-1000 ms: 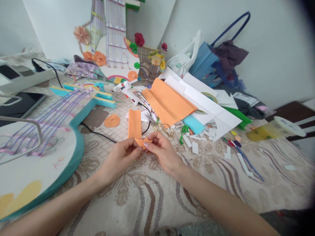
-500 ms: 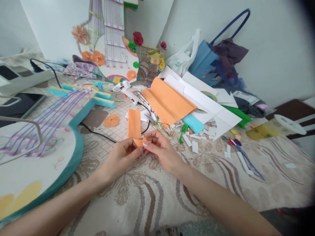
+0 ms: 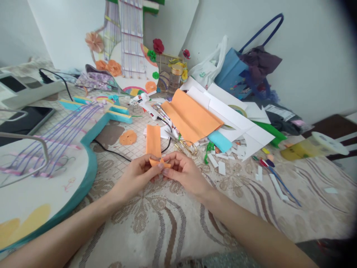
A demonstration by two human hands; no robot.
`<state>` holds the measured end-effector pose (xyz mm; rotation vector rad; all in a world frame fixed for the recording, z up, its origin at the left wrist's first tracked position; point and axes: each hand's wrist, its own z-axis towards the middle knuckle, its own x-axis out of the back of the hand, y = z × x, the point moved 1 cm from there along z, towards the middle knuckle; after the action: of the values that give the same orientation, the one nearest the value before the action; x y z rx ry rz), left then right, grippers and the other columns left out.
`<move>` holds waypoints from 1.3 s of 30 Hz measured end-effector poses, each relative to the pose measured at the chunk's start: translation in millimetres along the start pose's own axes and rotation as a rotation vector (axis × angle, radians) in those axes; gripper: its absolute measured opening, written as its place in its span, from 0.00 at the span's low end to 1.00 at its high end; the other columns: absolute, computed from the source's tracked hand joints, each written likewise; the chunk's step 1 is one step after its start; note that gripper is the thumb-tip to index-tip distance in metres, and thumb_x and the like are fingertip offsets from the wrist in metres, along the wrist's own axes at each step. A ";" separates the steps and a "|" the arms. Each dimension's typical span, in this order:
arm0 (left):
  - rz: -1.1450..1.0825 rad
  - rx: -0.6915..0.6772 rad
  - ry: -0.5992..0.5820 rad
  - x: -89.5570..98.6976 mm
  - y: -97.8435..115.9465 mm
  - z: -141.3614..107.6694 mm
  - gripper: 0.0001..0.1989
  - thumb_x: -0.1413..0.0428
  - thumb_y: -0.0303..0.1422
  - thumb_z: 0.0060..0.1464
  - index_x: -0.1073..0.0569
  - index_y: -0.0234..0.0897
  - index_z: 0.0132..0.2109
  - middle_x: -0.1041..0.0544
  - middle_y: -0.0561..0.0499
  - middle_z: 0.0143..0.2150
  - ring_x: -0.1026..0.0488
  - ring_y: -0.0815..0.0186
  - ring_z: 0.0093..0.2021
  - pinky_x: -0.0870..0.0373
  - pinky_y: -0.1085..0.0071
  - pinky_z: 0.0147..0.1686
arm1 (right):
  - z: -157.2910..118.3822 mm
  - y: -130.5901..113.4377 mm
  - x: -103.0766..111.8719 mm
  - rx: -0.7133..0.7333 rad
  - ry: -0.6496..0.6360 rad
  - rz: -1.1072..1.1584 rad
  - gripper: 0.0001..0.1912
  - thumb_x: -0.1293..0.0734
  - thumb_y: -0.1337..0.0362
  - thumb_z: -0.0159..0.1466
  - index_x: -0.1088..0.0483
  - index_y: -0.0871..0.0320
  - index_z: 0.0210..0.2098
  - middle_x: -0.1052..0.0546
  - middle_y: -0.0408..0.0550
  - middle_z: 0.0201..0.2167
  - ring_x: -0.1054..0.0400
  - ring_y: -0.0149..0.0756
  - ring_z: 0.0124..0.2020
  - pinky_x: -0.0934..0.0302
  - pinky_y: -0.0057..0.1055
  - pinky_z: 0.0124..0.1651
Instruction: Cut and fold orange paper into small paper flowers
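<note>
Between my two hands is a small folded piece of orange paper [image 3: 156,163], its corners sticking up past the fingertips. My left hand [image 3: 142,172] pinches it from the left with thumb and fingers. From the other side my right hand [image 3: 181,170] grips it, its thumb close to the left one. Just beyond the fingers lies an orange paper strip [image 3: 153,138]. An orange paper disc [image 3: 128,137] rests to its left, and gold-handled scissors [image 3: 189,147] lie to its right.
A guitar-shaped board [image 3: 41,160] with purple strings covers the left side. A white glue gun [image 3: 146,106] lies behind the strip, near a large orange sheet [image 3: 192,117] on white papers [image 3: 245,128]. Paper scraps [image 3: 221,167] and a yellowish plastic cup [image 3: 309,147] are at right.
The fingers have shifted on the small orange paper, and its visible folds have changed shape. Both hands still hold it. The whole view has moved slightly.
</note>
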<state>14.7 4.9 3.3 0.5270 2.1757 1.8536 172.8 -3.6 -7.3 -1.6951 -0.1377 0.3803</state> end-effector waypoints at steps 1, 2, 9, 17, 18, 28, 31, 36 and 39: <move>-0.012 0.000 0.006 -0.1 -0.6 0.2 0.11 0.47 0.38 0.54 0.31 0.35 0.30 0.32 0.55 0.23 0.37 0.71 0.24 0.40 0.75 0.24 | -0.7 -0.2 -0.9 0.000 -0.009 -0.007 0.11 0.31 0.66 0.55 0.33 0.57 0.38 0.29 0.39 0.26 0.33 0.27 0.25 0.38 0.26 0.31; -0.024 0.003 0.009 0.0 -1.7 0.4 0.11 0.47 0.38 0.54 0.32 0.35 0.30 0.33 0.56 0.22 0.39 0.72 0.23 0.42 0.75 0.24 | -1.2 -0.6 -1.7 -0.005 -0.021 -0.007 0.11 0.31 0.66 0.56 0.33 0.57 0.38 0.28 0.40 0.27 0.33 0.27 0.26 0.38 0.26 0.31; -0.087 0.055 0.001 -0.1 -5.0 0.7 0.10 0.46 0.37 0.52 0.32 0.35 0.28 0.34 0.56 0.24 0.39 0.72 0.24 0.41 0.75 0.25 | -1.1 -4.5 -1.5 -0.021 -0.037 -0.005 0.09 0.33 0.67 0.58 0.35 0.57 0.39 0.33 0.38 0.24 0.37 0.25 0.25 0.42 0.24 0.29; -0.110 0.113 0.003 -0.4 -5.0 -0.3 0.13 0.46 0.38 0.52 0.34 0.35 0.25 0.37 0.58 0.20 0.39 0.73 0.21 0.41 0.75 0.24 | -4.1 -2.7 -5.3 0.059 -0.067 -0.034 0.07 0.35 0.69 0.58 0.38 0.56 0.35 0.39 0.37 0.25 0.45 0.25 0.24 0.49 0.24 0.27; -0.125 0.123 0.007 -0.1 -4.8 -0.2 0.13 0.47 0.38 0.52 0.34 0.35 0.25 0.36 0.58 0.21 0.38 0.72 0.21 0.41 0.75 0.24 | -4.3 -2.5 -5.5 0.066 -0.067 -0.039 0.06 0.35 0.69 0.58 0.38 0.56 0.34 0.38 0.37 0.25 0.45 0.25 0.24 0.49 0.24 0.27; -0.273 0.240 -0.062 4.1 -1.2 -2.5 0.09 0.42 0.36 0.49 0.29 0.34 0.29 0.29 0.55 0.24 0.34 0.72 0.24 0.36 0.75 0.26 | -4.4 -9.8 1.1 0.133 -0.030 -0.117 0.03 0.37 0.67 0.59 0.38 0.56 0.32 0.34 0.41 0.29 0.39 0.28 0.28 0.42 0.27 0.32; -0.443 0.325 -0.047 6.1 -3.9 -2.2 0.08 0.40 0.33 0.48 0.29 0.33 0.28 0.30 0.55 0.23 0.36 0.76 0.21 0.39 0.79 0.22 | -6.3 -15.2 7.1 0.182 -0.200 -0.201 0.09 0.40 0.72 0.60 0.36 0.55 0.39 0.33 0.45 0.35 0.35 0.32 0.35 0.39 0.32 0.39; -0.576 0.431 -0.103 8.5 -7.2 -1.5 0.07 0.39 0.32 0.47 0.29 0.32 0.28 0.32 0.56 0.22 0.38 0.78 0.19 0.42 0.81 0.19 | -5.5 -21.5 10.4 0.320 -0.255 -0.454 0.12 0.40 0.74 0.60 0.34 0.54 0.41 0.31 0.47 0.39 0.36 0.35 0.42 0.40 0.34 0.44; -0.577 0.437 -0.128 8.2 -8.7 -1.7 0.08 0.39 0.33 0.46 0.29 0.33 0.27 0.33 0.56 0.22 0.38 0.78 0.19 0.42 0.81 0.19 | -3.1 -18.1 7.9 0.301 -0.207 -0.413 0.05 0.36 0.68 0.61 0.33 0.55 0.38 0.30 0.46 0.37 0.35 0.34 0.39 0.39 0.32 0.42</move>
<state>5.5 5.7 -4.5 0.0611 2.3201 1.0317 183.5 -1.1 9.5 -1.2878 -0.5467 0.2489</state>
